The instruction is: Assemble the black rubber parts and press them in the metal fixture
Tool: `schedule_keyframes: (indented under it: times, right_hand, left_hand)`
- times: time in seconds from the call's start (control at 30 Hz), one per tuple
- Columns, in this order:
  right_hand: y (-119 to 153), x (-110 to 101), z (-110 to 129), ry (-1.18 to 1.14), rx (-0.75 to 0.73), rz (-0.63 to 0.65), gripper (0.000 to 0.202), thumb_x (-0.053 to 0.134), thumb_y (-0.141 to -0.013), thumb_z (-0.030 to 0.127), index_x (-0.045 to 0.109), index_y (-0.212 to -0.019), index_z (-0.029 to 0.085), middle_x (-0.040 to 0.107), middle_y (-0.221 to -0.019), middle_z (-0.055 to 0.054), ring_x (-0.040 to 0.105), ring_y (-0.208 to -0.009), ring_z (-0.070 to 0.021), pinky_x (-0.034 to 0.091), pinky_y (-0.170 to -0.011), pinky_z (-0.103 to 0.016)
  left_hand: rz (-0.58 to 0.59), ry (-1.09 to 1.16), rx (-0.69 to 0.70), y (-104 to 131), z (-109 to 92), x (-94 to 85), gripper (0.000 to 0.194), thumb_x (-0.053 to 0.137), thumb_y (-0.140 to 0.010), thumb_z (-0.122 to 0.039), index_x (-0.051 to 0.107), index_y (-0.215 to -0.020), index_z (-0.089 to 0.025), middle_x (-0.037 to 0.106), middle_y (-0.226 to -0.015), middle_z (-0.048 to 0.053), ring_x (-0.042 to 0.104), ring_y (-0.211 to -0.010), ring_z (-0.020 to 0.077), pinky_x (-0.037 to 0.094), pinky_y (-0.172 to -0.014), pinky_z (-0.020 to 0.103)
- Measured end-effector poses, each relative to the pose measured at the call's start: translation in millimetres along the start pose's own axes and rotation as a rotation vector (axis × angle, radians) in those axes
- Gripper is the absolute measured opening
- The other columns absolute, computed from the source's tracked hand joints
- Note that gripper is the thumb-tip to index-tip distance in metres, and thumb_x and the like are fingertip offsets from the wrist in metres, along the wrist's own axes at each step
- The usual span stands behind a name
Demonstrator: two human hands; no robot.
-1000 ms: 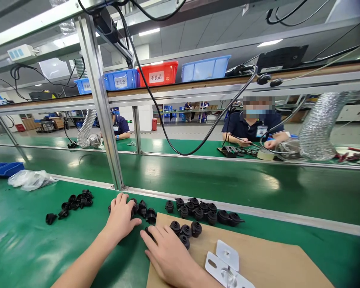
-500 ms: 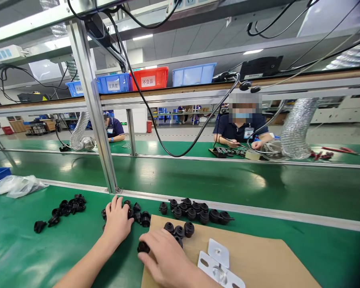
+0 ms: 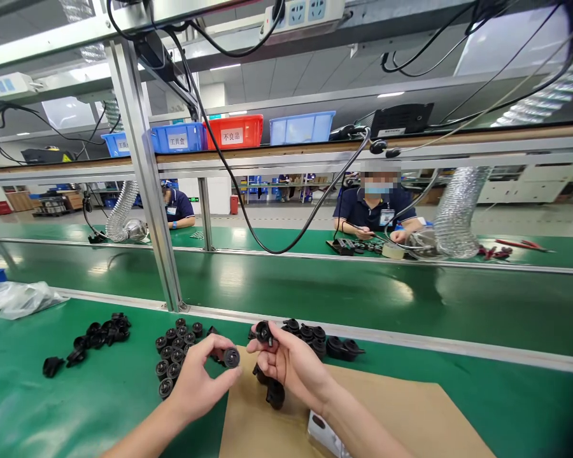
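My left hand (image 3: 203,378) pinches a round black part (image 3: 232,358) with a ringed face, above the cardboard's left edge. Just to its right, my right hand (image 3: 293,366) holds another black part (image 3: 263,331) between thumb and fingers, its open end showing. The two parts are apart. Below my right hand, a few black parts (image 3: 275,394) lie on the brown cardboard (image 3: 386,407). A white metal fixture (image 3: 322,436) is partly hidden under my right forearm. Round black parts (image 3: 166,388) stand in a cluster left of my left hand.
More black parts (image 3: 344,347) line the cardboard's back edge; loose ones (image 3: 95,336) lie at left on the green table (image 3: 23,388). A plastic bag (image 3: 21,299) is at far left. A metal post (image 3: 146,172) rises behind. Across the bench a person (image 3: 375,203) works.
My left hand has come off the cluster and moved right with a black part. My right hand has risen from the cardboard with its part, turned palm up. The view has shifted slightly.
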State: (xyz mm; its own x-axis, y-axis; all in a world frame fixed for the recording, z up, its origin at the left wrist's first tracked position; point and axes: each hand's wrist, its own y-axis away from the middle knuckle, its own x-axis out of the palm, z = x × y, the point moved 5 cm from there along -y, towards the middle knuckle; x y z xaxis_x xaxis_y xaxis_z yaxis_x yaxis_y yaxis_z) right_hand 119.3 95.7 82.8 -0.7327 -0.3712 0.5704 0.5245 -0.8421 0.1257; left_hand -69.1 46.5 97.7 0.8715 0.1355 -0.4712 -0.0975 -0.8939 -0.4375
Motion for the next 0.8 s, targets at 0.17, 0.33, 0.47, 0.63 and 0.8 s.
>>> schedule_keyframes:
  times: [0.17,0.33,0.47,0.63,0.8]
  right_hand:
    - [8,2,15,0.494,-0.261,0.000,0.053,0.068,-0.094,0.066,0.069,-0.115,0.017,0.072,-0.090,-0.005,0.061,-0.071,-0.0142,0.047,-0.064,-0.025]
    - [25,13,27,0.972,-0.434,0.005,0.030,0.070,-0.095,0.036,0.067,-0.122,0.023,0.071,-0.098,-0.003,0.063,-0.084,-0.0192,0.049,-0.074,-0.030]
    - [31,19,29,1.146,-0.547,0.009,0.027,0.073,-0.091,0.027,0.071,-0.118,0.025,0.070,-0.089,0.000,0.060,-0.077,-0.0177,0.048,-0.073,-0.030]
    - [32,19,25,1.173,-0.597,0.036,0.029,0.075,-0.090,0.023,0.072,-0.119,0.026,0.072,-0.090,0.001,0.060,-0.076,-0.0169,0.047,-0.072,-0.029]
    - [32,22,25,1.196,-0.603,0.056,0.029,0.077,-0.089,0.019,0.073,-0.117,0.027,0.072,-0.089,0.001,0.060,-0.074,-0.0167,0.047,-0.071,-0.029]
  left_hand:
    - [-0.057,0.221,0.017,7,-1,9.0,0.026,0.079,-0.089,-0.024,0.076,-0.115,-0.023,0.072,-0.109,0.007,0.069,-0.100,0.0233,0.059,-0.085,0.031]
    - [-0.067,0.315,-0.010,9,8,14.2,0.033,0.080,-0.090,-0.025,0.080,-0.123,-0.027,0.074,-0.116,0.009,0.071,-0.107,0.0255,0.061,-0.089,0.031]
    - [-0.063,0.318,0.014,13,13,18.0,0.037,0.077,-0.095,-0.029,0.077,-0.132,-0.029,0.076,-0.121,0.010,0.070,-0.110,0.0261,0.059,-0.092,0.032]
    - [-0.038,0.357,0.050,16,10,20.6,0.038,0.070,-0.101,-0.033,0.072,-0.139,-0.032,0.073,-0.128,0.010,0.068,-0.117,0.0264,0.057,-0.099,0.033]
    - [-0.023,0.363,0.097,15,5,20.0,0.037,0.069,-0.102,-0.031,0.072,-0.138,-0.029,0.072,-0.126,0.011,0.068,-0.115,0.0264,0.057,-0.099,0.034]
